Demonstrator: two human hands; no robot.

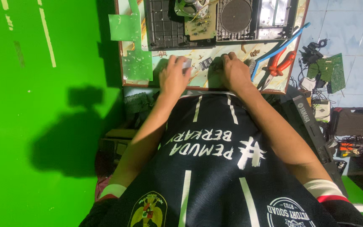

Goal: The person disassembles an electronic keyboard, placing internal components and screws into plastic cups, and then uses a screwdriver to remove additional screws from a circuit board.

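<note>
Small grey part (186, 63) is sitting on the table (198, 54), near edge, pinched under the left hand (174, 77). Left fingers are curling down over it, mostly closed, thumb side hiding most of the part, so its exact shape is unclear.

Right hand (233, 71) is resting just right of it, fingers bent and pressing down on the tabletop. Can't tell if it's gripping anything; whatever is under the fingertips is hidden. The hands are lying side by side, near each other but not touching, a small dark chip (205, 63) showing in the gap between them.

Further out, on the far side of the table: a black chassis (164, 25) lying open, a brown circuit board (200, 26) on it with wires running up, a round speaker grille (235, 15) to the right, then a shiny metal plate (274, 14).

Right of the right hand: red-handled pliers (279, 65) and a blue tool (280, 48) lying diagonally across the table corner. Left edge of the table: green tape strips (133, 44).

Off the table, right side: a green board (330, 69), tangled cables (311, 52), a black case (353, 121) on the floor. Left side: green floor (43, 105) with the person's shadow on it.
</note>
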